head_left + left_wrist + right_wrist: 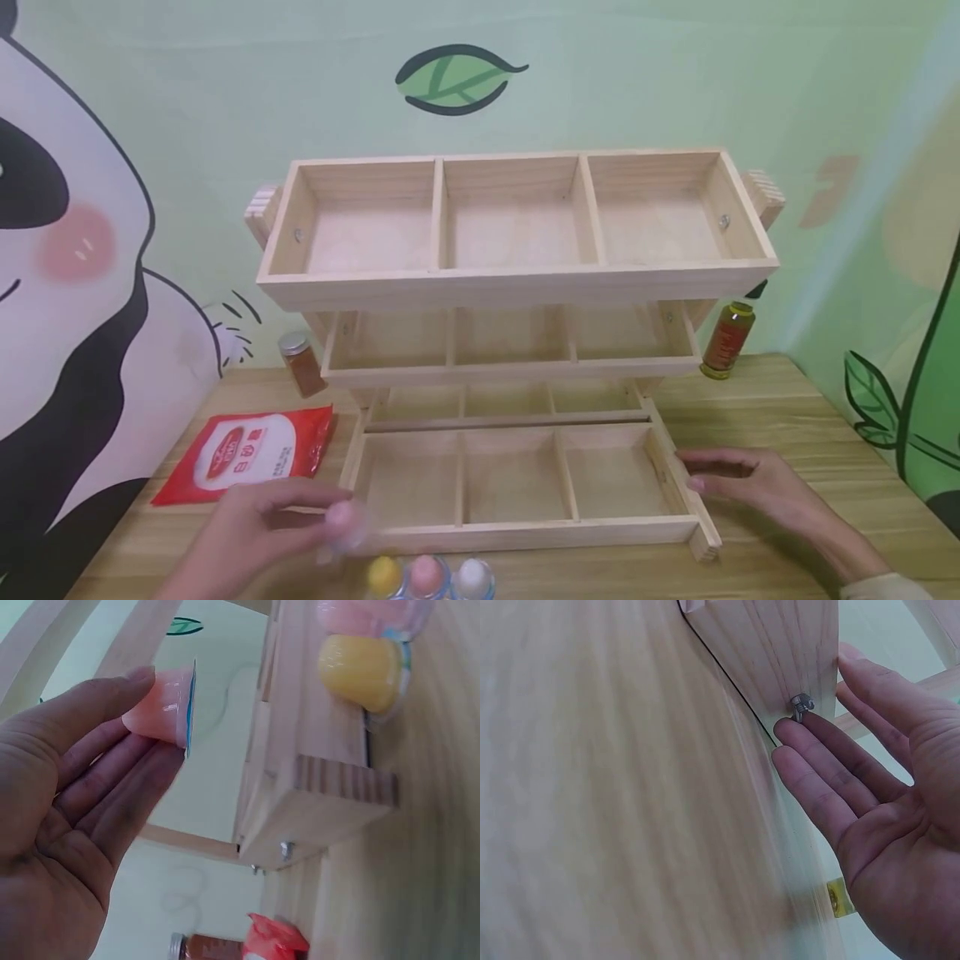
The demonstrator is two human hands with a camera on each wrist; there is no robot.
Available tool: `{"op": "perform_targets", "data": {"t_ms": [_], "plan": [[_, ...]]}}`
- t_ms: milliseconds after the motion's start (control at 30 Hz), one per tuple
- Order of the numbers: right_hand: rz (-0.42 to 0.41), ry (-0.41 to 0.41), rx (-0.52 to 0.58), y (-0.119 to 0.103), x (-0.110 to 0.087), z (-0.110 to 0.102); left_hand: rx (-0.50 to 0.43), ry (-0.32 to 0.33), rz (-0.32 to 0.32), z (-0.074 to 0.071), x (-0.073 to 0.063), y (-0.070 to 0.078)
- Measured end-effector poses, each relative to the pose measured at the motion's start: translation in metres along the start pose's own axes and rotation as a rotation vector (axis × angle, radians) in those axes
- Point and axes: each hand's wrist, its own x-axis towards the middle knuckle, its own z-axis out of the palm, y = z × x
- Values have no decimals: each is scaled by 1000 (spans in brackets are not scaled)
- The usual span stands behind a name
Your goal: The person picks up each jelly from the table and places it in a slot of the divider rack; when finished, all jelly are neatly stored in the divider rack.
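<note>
My left hand [258, 533] pinches a pink jelly cup [161, 712] between thumb and fingers, just off the left front corner of a tiered wooden box [517, 287]. The cup lies on its side, its lidded face turned to the right in the left wrist view; it is blurred in the head view. At the box's right side my right hand [765, 483] touches the lowest tray's outer wall with mostly straight fingers, close to a metal bolt [802, 703]. A yellow jelly cup [385, 575], a pink one [427, 575] and a white one [473, 577] stand before the lowest tray.
Left of the box lie a red and white packet [243, 454] and a jar [303, 364] with a silver lid. Behind on the right stands a bottle [727, 340] with a red label. Several tray tiers are divided into compartments. A printed cloth [600, 75] hangs behind.
</note>
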Motion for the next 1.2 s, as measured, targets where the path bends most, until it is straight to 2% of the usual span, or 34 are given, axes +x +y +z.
{"op": "perform_targets", "data": {"t_ms": [133,300,400,500,600,733,967,1200], "plan": [[-11,9,-9,0,-1,0,12,48,39,2,9,7],[-28,20,-29,0,-1,-1,62,98,136,0,15,14],[-20,12,-22,-1,-1,-1,56,108,184,-2,19,17],[-10,5,-13,-1,-1,-1,40,107,182,-2,24,20],[-7,5,-10,0,-1,0,32,105,138,-2,28,21],[-16,16,-13,1,-1,0,19,99,112,0,35,21],[-34,24,-8,3,-1,0,-20,101,150,5,47,14],[-23,24,-16,2,-1,0,-55,69,203,12,60,7]]}}
